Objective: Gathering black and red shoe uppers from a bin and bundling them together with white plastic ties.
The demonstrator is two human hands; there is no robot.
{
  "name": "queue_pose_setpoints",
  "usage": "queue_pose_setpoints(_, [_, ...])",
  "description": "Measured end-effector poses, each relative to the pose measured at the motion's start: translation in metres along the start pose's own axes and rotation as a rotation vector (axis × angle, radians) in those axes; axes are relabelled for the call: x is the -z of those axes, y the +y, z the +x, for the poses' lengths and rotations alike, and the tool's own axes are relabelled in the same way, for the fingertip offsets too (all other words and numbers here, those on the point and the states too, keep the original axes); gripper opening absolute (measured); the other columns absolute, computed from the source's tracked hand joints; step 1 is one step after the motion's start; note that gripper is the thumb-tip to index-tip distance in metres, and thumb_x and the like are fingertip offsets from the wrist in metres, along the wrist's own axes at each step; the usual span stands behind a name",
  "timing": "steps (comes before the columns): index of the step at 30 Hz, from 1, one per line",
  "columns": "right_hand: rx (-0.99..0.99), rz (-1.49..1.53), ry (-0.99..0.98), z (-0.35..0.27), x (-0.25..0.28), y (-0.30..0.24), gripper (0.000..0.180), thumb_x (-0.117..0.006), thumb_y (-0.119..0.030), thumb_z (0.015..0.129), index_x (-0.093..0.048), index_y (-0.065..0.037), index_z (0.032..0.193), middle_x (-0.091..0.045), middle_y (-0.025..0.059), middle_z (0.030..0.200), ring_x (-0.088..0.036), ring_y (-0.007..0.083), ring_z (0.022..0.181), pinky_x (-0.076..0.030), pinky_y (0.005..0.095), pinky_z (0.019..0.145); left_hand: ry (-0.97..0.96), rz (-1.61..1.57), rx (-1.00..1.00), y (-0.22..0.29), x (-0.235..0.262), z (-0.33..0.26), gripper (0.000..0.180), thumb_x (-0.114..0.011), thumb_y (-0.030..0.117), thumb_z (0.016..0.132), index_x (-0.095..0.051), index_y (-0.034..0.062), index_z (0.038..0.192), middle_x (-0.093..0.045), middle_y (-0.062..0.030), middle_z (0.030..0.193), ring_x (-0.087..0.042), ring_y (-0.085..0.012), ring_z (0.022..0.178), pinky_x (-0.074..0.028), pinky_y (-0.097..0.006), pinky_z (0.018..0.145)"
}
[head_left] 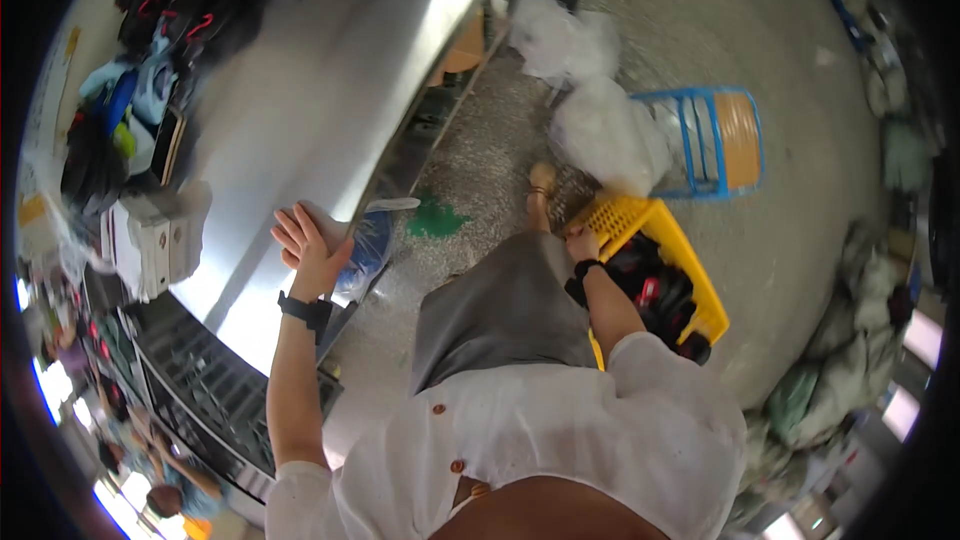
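My left hand (312,243) lies on the edge of the shiny metal table (300,130), its fingers spread and nothing in them. Down at my right side, my right hand (582,242) grips the near-left rim of a yellow plastic crate (708,285). The fingertips are partly hidden at the rim. Inside the crate is a pile of black items with red parts (650,290), which look like shoes. A dark band sits on each wrist.
A white box (140,245) and heaped shoes (165,0) stand on the table's left side. Beyond the crate are stuffed white plastic bags (605,130) and a blue-framed stool (735,140). A black slatted conveyor (215,380) adjoins the table. Sacks (835,370) line the right; people work lower left.
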State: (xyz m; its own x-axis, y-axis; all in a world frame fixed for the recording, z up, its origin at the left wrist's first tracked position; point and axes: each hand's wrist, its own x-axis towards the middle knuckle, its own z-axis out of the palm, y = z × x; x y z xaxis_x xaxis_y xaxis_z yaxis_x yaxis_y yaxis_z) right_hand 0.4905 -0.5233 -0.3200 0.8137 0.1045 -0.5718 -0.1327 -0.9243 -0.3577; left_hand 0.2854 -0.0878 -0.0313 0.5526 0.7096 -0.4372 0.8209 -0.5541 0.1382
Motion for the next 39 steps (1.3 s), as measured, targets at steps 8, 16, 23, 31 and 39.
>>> queue_pose_setpoints(8, [-0.378, -0.056, -0.225, -0.266, -0.013, 0.055, 0.019, -0.049, -0.015, 0.075, -0.065, -0.011, 0.084, -0.061, 0.0157, 0.098, -0.057, 0.0309, 0.092, -0.045, 0.0401, 0.079, 0.005, 0.016, 0.005, -0.068, -0.029, 0.037, 0.103, -0.054, 0.06, 0.072, 0.006, 0.01, 0.138, 0.012, -0.0243, 0.141, 0.009, -0.0502, 0.126, -0.012, -0.064, 0.095])
queue_pose_setpoints(16, [-0.502, 0.001, -0.076, -0.32, -0.035, 0.174, 0.024, -0.046, -0.017, 0.079, -0.063, -0.006, 0.092, -0.061, 0.0162, 0.095, -0.057, 0.0325, 0.091, -0.045, 0.0408, 0.079, 0.168, -0.014, -0.169, -0.086, -0.027, 0.076, 0.052, -0.062, 0.038, 0.076, -0.032, 0.0092, 0.107, -0.029, -0.0182, 0.114, -0.028, -0.0299, 0.111, -0.021, -0.042, 0.095])
queue_pose_setpoints(23, [-0.705, -0.163, 0.233, -0.325, 0.035, 0.317, 0.033, -0.044, -0.017, 0.083, -0.045, -0.021, 0.116, -0.036, 0.0167, 0.121, -0.06, 0.0334, 0.078, -0.05, 0.0439, 0.064, -0.085, -0.556, -0.137, -0.093, -0.001, 0.089, 0.03, -0.062, 0.027, 0.081, -0.038, 0.0101, 0.089, -0.037, -0.0064, 0.093, -0.045, -0.0162, 0.071, -0.043, -0.031, 0.056])
queue_pose_setpoints(31, [-0.087, -0.627, -0.14, -0.331, 0.113, 0.46, 0.027, -0.045, -0.018, 0.08, -0.054, -0.018, 0.105, -0.057, 0.0064, 0.101, -0.063, 0.0243, 0.069, -0.05, 0.0376, 0.057, 0.327, 0.66, -0.086, -0.016, -0.045, 0.044, 0.043, -0.055, 0.032, 0.082, -0.044, 0.0048, 0.113, -0.045, -0.0149, 0.115, -0.052, -0.03, 0.098, -0.045, -0.039, 0.077])
queue_pose_setpoints(39, [-0.014, -0.452, 0.013, -0.367, 0.224, 0.383, 0.028, -0.068, -0.019, 0.063, -0.058, -0.006, 0.085, -0.063, 0.0095, 0.074, -0.062, 0.0291, 0.07, -0.05, 0.0375, 0.06, -0.189, 0.388, -0.98, 0.12, -0.179, -0.203, 0.044, -0.066, 0.023, 0.066, -0.055, 0.0115, 0.108, -0.053, -0.0136, 0.111, -0.045, -0.0279, 0.11, -0.03, -0.047, 0.092])
